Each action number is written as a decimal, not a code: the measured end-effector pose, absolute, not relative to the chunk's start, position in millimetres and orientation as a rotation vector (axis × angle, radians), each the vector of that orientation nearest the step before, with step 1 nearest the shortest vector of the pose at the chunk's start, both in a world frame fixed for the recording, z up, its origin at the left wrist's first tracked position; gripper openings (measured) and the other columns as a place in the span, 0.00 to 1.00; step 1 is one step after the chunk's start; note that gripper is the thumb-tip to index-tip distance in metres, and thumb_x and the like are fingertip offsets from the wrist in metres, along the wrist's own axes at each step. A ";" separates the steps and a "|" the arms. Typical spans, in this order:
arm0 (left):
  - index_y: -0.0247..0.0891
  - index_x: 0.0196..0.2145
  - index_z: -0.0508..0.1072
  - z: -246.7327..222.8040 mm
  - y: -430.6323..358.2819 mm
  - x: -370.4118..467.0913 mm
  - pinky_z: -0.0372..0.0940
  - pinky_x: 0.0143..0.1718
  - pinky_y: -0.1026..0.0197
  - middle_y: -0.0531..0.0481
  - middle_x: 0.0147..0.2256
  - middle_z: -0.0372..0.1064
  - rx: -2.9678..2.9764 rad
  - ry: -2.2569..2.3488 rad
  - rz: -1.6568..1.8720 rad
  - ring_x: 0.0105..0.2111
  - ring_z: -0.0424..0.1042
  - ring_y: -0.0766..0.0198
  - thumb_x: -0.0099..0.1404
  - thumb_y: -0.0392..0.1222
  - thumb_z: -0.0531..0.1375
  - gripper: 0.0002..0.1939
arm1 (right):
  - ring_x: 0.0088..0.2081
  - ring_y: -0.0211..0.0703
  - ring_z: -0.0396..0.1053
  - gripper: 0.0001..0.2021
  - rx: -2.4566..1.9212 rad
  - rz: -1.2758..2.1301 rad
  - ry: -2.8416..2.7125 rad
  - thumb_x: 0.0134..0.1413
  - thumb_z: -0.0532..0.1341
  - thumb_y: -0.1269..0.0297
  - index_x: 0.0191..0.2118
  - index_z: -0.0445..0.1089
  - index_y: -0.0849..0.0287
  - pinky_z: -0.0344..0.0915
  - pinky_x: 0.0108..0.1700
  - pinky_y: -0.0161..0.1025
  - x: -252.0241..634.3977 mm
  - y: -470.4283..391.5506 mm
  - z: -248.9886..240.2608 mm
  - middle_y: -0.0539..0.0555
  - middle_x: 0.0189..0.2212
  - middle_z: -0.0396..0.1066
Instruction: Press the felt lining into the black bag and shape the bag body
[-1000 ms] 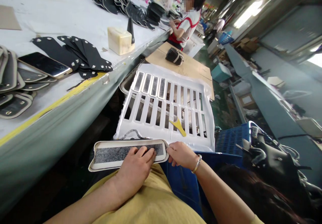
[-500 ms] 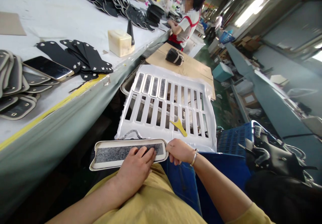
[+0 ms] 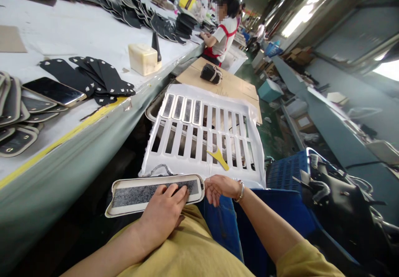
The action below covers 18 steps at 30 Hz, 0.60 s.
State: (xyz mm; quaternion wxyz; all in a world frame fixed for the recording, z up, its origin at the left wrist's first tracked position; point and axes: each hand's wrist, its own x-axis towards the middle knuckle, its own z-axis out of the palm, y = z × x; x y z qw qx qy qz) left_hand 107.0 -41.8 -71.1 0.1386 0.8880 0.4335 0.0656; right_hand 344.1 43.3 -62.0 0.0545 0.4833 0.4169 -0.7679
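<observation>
A long cream-edged piece (image 3: 131, 194) with a dark speckled strip along its middle lies across the front of my lap. My left hand (image 3: 166, 206) grips its near edge, fingers resting on the strip. At the piece's right end, my right hand (image 3: 220, 189) has its fingers curled against the rim; whatever they pinch is too small to make out. Beyond is a white slotted frame (image 3: 187, 160), with several small dark framed strips (image 3: 187, 110) in its upper left slots and a yellow flat tool (image 3: 219, 158) on its lower part.
On the left, a long table (image 3: 102, 40) bears a phone (image 3: 53, 91), black pieces (image 3: 102, 75) and a cream block (image 3: 144, 59). Cardboard (image 3: 232, 87) holds a tied black bundle (image 3: 211, 74). A blue crate (image 3: 285, 171) stands right. A person (image 3: 222, 36) works farther back.
The view has shifted slightly. The right hand's fingers have curled and turned at the end of the piece. My left hand stays on the strip.
</observation>
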 end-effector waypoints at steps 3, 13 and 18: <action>0.41 0.56 0.63 -70.9 -41.2 107.3 0.54 0.46 0.53 0.49 0.56 0.61 2.567 1.257 0.186 0.50 0.58 0.55 0.59 0.54 0.59 0.29 | 0.15 0.37 0.67 0.19 1.395 -2.530 1.276 0.46 0.55 0.52 0.26 0.69 0.67 0.63 0.16 0.30 354.6 40.3 -78.4 0.54 0.17 0.70; 0.43 0.53 0.65 -67.6 -36.1 106.9 0.53 0.44 0.54 0.50 0.54 0.63 2.561 1.243 0.219 0.49 0.59 0.55 0.58 0.56 0.59 0.28 | 0.09 0.32 0.57 0.25 1.409 -2.615 1.278 0.37 0.63 0.42 0.22 0.66 0.65 0.53 0.10 0.28 352.0 37.6 -108.2 0.47 0.09 0.62; 0.43 0.53 0.66 -67.3 -33.2 107.0 0.53 0.45 0.53 0.52 0.54 0.63 2.547 1.211 0.222 0.49 0.59 0.56 0.58 0.56 0.60 0.27 | 0.10 0.31 0.60 0.19 1.618 -2.218 1.460 0.46 0.62 0.50 0.21 0.66 0.64 0.57 0.12 0.26 339.4 39.9 -82.0 0.47 0.11 0.65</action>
